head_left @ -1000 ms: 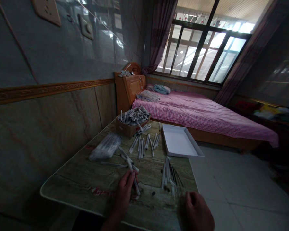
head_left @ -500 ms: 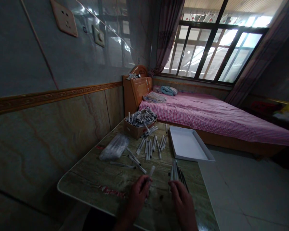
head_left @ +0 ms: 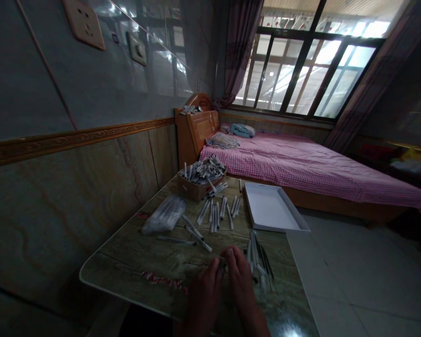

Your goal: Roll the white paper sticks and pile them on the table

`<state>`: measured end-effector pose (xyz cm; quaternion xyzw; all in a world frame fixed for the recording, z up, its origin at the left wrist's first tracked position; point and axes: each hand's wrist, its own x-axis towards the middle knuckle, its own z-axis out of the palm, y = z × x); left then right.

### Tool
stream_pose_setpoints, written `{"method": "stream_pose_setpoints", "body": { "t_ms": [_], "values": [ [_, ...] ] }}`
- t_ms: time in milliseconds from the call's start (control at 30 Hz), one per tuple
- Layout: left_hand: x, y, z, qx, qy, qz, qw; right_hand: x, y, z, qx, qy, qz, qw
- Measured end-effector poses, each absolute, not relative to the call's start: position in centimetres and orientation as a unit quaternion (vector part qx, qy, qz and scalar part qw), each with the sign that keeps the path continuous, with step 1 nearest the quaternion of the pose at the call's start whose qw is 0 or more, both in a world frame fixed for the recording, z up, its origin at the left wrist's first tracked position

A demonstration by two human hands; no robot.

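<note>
My left hand and my right hand meet over the near part of the table. Both are closed around a pen, of which only a small pale bit shows between the fingers. Just right of my right hand lies a group of clear-barrelled pens beside several thin black sticks. Farther left, loose pens rest on the tabletop, with a row of white-looking pens behind them.
A cardboard box heaped with pens stands at the table's far left corner. In front of it is a clear plastic bag. A white tray overhangs the right edge of the table. Beyond is a bed.
My right hand has left the pens on the right and moved left to join my left hand at the pen. The view has shifted slightly.
</note>
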<state>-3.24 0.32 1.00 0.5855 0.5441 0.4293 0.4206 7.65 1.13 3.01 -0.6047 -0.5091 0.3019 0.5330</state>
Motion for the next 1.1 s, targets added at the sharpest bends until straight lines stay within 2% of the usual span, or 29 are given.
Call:
{"method": "stream_pose_setpoints", "body": {
  "t_ms": [167,267,400,600,700,900,1100],
  "values": [
    [-2.9,0.1,1.6,0.581,0.556,0.436,0.403,6.8,1.0,2.8,-0.61,-0.51,0.27,0.543],
    [-2.5,0.1,1.5,0.54,0.569,0.427,0.451,6.6,0.9,2.6,-0.593,-0.502,0.275,0.566],
    [-2.3,0.3,1.9,0.444,0.5,0.443,0.597,6.6,0.5,2.7,-0.583,-0.462,0.322,0.586],
    [-4.0,0.0,4.3,0.267,0.374,0.259,0.85,7.7,1.3,4.1,-0.532,-0.367,0.438,0.625],
    [-4.2,-0.9,3.8,0.231,0.278,0.181,0.915,9.3,2.4,5.3,-0.531,-0.279,0.459,0.655],
    [-4.0,-1.0,2.0,0.261,0.352,0.306,0.845,12.3,1.7,6.5,-0.532,-0.306,0.475,0.63],
    [-3.7,1.1,2.0,0.329,0.426,0.402,0.741,15.5,-0.3,5.6,-0.618,-0.352,0.386,0.588]
  ]
}}
